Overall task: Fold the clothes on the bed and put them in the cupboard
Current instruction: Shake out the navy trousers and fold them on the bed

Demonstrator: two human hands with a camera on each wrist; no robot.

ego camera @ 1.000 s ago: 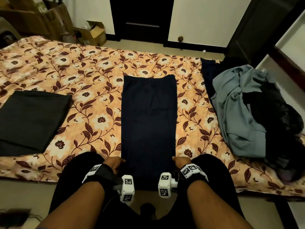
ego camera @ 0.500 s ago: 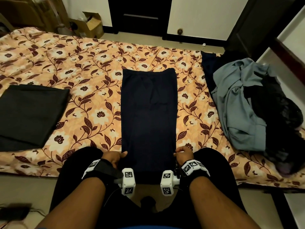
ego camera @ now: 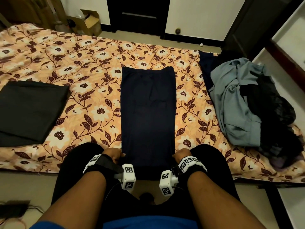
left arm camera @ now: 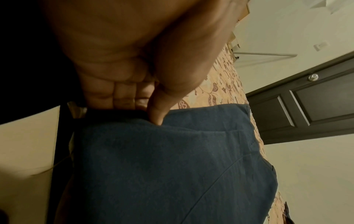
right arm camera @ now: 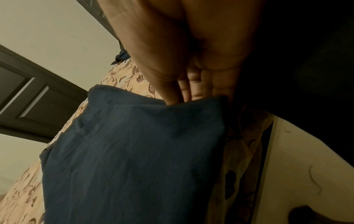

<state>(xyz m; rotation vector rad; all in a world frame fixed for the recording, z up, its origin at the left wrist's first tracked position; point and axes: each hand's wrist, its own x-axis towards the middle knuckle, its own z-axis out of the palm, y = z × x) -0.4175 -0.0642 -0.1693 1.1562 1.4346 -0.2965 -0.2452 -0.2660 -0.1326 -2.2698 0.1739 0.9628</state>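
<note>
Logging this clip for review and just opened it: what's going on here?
A person is folding clothes at a bed with a floral sheet. A long navy garment lies flat in a narrow strip, and the left hand and right hand each pinch one of its near corners, thumb on top in the wrist views. A folded black garment sits to the left; a heap of unfolded clothes waits on the right. Nothing has gone to the cupboard yet, as far as these views show.

I see matt navy woven cloth on the garment (ego camera: 147, 116), a printed cotton-like bedsheet (ego camera: 92, 66), and a dark painted-looking door (left arm camera: 316, 104).
</note>
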